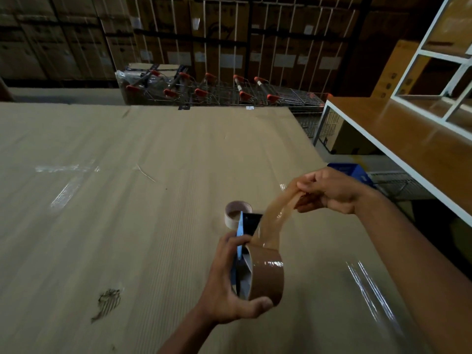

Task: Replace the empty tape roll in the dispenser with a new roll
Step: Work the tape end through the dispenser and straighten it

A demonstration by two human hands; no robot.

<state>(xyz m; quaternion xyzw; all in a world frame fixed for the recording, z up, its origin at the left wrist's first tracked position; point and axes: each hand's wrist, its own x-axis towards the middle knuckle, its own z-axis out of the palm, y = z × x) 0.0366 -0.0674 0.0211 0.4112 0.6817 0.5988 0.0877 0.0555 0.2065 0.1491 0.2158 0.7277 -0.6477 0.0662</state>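
My left hand (pixel 224 284) grips a blue tape dispenser (pixel 241 241) with a full brown tape roll (pixel 268 274) mounted on it, held above the cardboard. A strip of brown tape (pixel 277 210) runs from the roll up to my right hand (pixel 329 190), which pinches its free end. The empty whitish cardboard core (pixel 233 213) lies on the cardboard just behind the dispenser, partly hidden by it.
A large corrugated cardboard sheet (pixel 127 200) covers the work surface, with clear tape patches and a torn spot at lower left. An orange-topped table with a white frame (pixel 408 134) stands at right, a blue box (pixel 350 169) below it. Stacked shopping carts (pixel 217 90) and cartons fill the back.
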